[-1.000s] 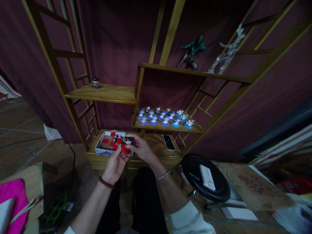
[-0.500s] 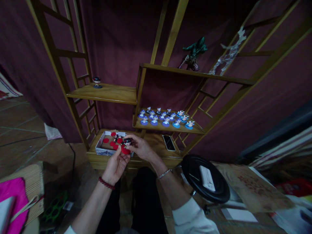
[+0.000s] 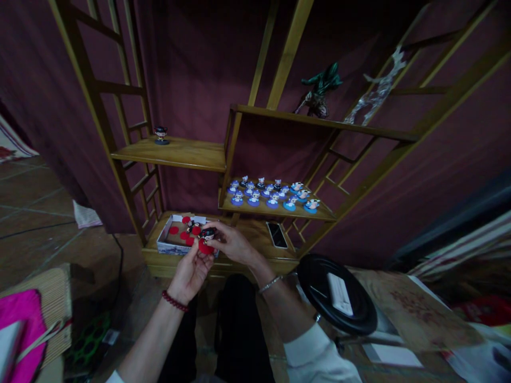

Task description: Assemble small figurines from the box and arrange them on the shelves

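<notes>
Left hand [image 3: 195, 270] is pinching red disc base [image 3: 205, 247]; right hand [image 3: 231, 243] is gripping black-haired figurine [image 3: 208, 234] over it, by open box's [image 3: 170, 249] right end. Apparently fitting both; next calls for aligned pressing.

Held at eight o'clock from the view's centre: small black-haired figurine [image 3: 208, 234], head uppermost, with red disc [image 3: 205, 247] at its six o'clock, join too small to tell.

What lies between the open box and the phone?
In the head view, the right hand shows between the box and the phone, holding a black-haired figurine; behind the hand, wooden shelf surface is visible.
</notes>
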Motion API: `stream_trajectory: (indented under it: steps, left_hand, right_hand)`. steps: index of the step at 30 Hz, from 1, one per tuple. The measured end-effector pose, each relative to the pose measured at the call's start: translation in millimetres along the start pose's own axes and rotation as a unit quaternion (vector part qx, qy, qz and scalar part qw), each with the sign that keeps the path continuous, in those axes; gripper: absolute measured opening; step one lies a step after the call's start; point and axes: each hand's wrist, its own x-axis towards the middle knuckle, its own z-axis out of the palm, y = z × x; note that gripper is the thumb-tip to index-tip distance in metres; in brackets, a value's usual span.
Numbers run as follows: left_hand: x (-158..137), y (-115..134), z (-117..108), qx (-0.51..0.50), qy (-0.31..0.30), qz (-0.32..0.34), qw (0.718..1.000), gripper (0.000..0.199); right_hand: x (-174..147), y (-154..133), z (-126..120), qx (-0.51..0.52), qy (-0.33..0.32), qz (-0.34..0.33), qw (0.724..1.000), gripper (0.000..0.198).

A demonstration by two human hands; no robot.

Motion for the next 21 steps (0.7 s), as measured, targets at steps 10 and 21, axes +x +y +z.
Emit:
stream_trajectory:
  steps: [10,21]
  left_hand:
    - [1.1,1.1,-0.9,0.008,-0.006,-0.013,1.0,0.016]
    - [1.2,0.2,-5.6,0.025,-0.011,-0.011,1.0,0.015]
  right_hand:
    - [-0.9,2.7,0.2,-0.003,0.005,-0.003,1.0,0.031]
    - [-2.4,6.0,-0.2,0.018,-0.001,0.012,1.0,0.032]
